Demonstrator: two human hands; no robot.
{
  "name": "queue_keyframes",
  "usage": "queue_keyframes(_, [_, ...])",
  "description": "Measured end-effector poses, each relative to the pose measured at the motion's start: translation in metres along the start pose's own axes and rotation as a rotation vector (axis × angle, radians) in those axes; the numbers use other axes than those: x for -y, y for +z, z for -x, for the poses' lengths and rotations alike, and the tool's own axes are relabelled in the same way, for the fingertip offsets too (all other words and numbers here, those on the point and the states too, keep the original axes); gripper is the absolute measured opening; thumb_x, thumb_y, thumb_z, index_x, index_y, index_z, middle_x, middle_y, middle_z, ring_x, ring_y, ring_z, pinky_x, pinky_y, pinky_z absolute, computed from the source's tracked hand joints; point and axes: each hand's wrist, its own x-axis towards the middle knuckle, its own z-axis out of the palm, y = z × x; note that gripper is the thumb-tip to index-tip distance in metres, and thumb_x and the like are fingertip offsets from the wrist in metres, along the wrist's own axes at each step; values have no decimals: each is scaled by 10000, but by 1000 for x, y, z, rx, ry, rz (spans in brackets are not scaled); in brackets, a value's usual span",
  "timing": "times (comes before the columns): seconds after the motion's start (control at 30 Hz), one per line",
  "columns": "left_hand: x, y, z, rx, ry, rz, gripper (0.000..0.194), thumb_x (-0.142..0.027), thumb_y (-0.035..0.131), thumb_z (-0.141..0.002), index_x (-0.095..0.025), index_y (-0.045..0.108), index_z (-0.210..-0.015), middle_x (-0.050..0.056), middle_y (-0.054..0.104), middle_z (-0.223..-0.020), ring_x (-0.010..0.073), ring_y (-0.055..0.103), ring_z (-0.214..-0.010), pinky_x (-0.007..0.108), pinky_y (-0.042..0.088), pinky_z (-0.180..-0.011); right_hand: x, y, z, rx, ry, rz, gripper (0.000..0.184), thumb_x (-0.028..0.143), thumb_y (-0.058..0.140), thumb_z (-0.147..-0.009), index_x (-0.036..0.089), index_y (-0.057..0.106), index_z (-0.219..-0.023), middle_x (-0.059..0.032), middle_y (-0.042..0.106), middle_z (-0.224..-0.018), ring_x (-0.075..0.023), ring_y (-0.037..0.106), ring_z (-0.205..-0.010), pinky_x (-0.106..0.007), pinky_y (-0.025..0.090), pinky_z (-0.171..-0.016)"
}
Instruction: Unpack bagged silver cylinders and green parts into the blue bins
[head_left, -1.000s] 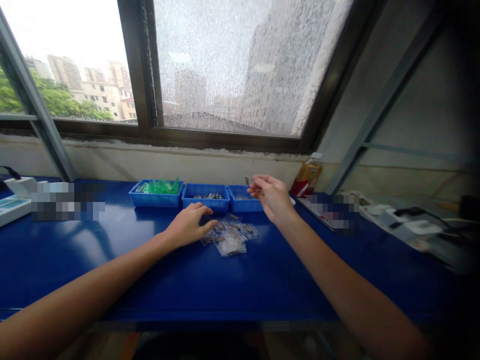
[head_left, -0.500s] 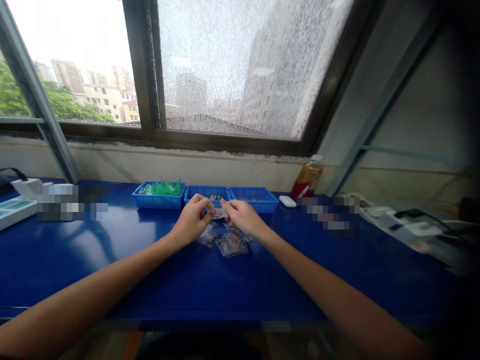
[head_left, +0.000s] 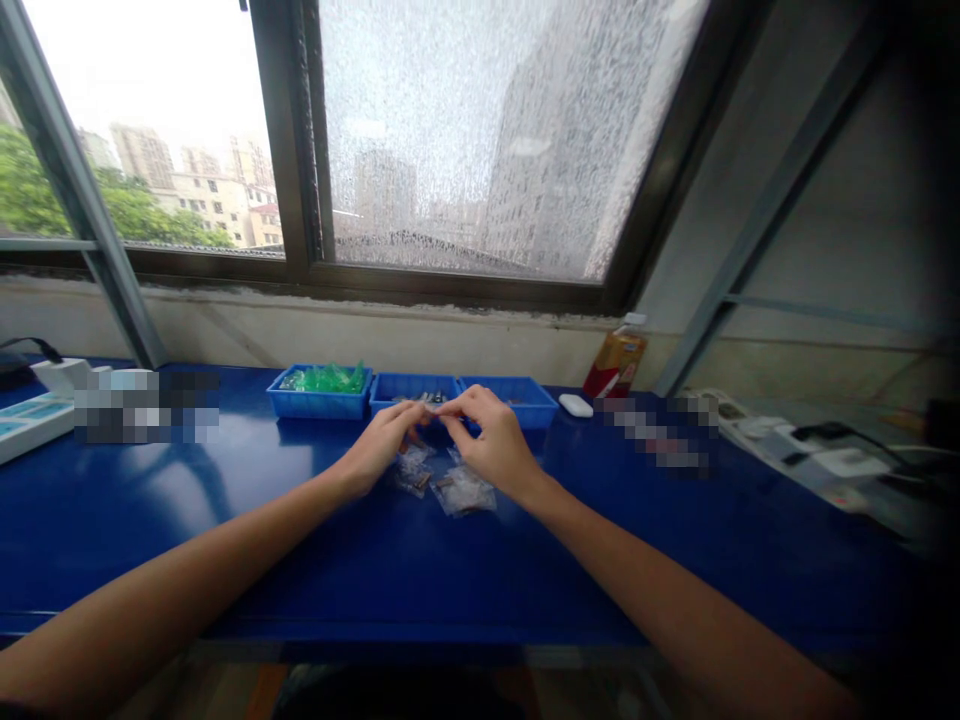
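Observation:
My left hand (head_left: 386, 440) and my right hand (head_left: 491, 440) meet over the middle of the blue table, just in front of the blue bins. Both are closed, pinching a small clear plastic bag (head_left: 431, 408) between their fingertips. Fingers hide most of it, and its contents cannot be made out. Below my hands, clear plastic bags lie on the table: one (head_left: 412, 474) at the left with small dark pieces in it, and one (head_left: 466, 492) at the right, catching the light.
A blue bin (head_left: 319, 404) of green plastic pieces stands at the back left. Beside it are a middle bin (head_left: 380, 392) with small metallic parts and a right bin (head_left: 536, 408). Farther right are a white case (head_left: 575, 405) and a bottle (head_left: 616, 360). A power strip (head_left: 30, 415) lies far left.
My right hand has turned and its knuckles are raised. The left hand's fingers have straightened towards the right fingertips. The bag between them shows less than before.

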Motion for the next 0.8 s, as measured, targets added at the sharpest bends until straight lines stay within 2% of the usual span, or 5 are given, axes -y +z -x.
queue_keyframes(0.17, [-4,2,1,-34,-63,123,217,-361,549,-770,-146,531,-787,-27,480,-652,83,420,-554,193,299,-490,4,3,4,96,-21,59,147,153,539,-765,187,671,-821,-50,571,-787,-174,499,-817,-323,399,-773])
queue_keyframes(0.37, [-5,-3,2,-107,218,-202,54,-199,536,-766,-160,540,-803,0,505,-782,104,471,-674,201,371,-569,-7,5,-3,183,544,-421,354,403,436,-821,136,648,-728,-39,588,-659,-144,533,-647,-267,382,-584])
queue_keyframes(0.47, [-5,-2,3,-71,328,-391,124,-148,480,-782,-170,598,-815,37,492,-869,136,496,-769,208,394,-565,-9,7,-4,188,672,-631,285,400,512,-760,134,610,-730,-7,555,-595,-103,504,-541,-217,335,-480])
queue_keyframes(0.6, [-4,-2,3,-48,348,-505,229,-112,454,-765,-181,609,-919,61,462,-960,142,516,-796,221,430,-581,-11,2,-6,110,599,-518,145,295,568,-695,151,570,-707,8,545,-581,-88,469,-478,-207,341,-446])
queue_keyframes(0.8, [5,-14,-1,-21,108,-841,176,-316,505,-790,-214,605,-893,7,581,-668,161,539,-615,262,394,-587,-39,-35,-18,-354,305,158,156,291,500,-759,164,588,-781,-24,579,-619,-129,510,-533,-240,380,-516])
